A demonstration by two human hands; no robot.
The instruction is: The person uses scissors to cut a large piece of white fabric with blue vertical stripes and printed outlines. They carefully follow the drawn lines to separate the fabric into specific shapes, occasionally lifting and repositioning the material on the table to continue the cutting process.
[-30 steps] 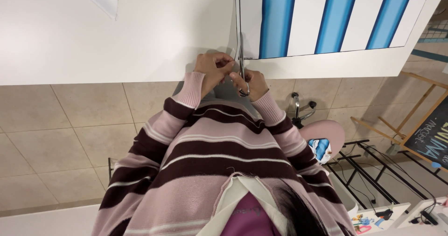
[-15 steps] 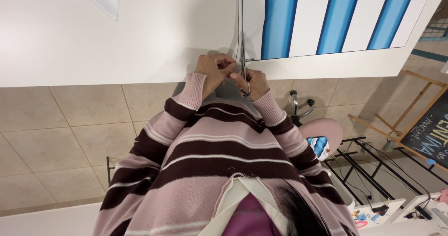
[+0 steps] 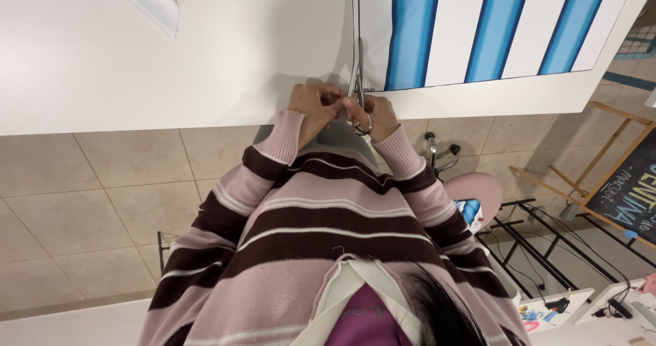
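My hands meet at the near edge of a white table point(image 3: 137, 79). My right hand point(image 3: 377, 115) grips a pair of metal scissors point(image 3: 357, 72) by the handle ring, with the blades pointing away from me along the left edge of a blue-and-white striped cloth point(image 3: 478, 28). My left hand point(image 3: 313, 105) is pressed against the right one, its fingertips pinching at the scissors' pivot and the cloth's corner. What the left fingers hold is hidden. Both sleeves are pink and dark-striped.
White cloth scraps point(image 3: 154, 1) lie on the table at the far left. To my right are a pink round stool seat point(image 3: 478, 185), a black metal frame with cables point(image 3: 547, 243) and a chalkboard on a wooden easel point(image 3: 625, 189). The floor is beige tile point(image 3: 89, 202).
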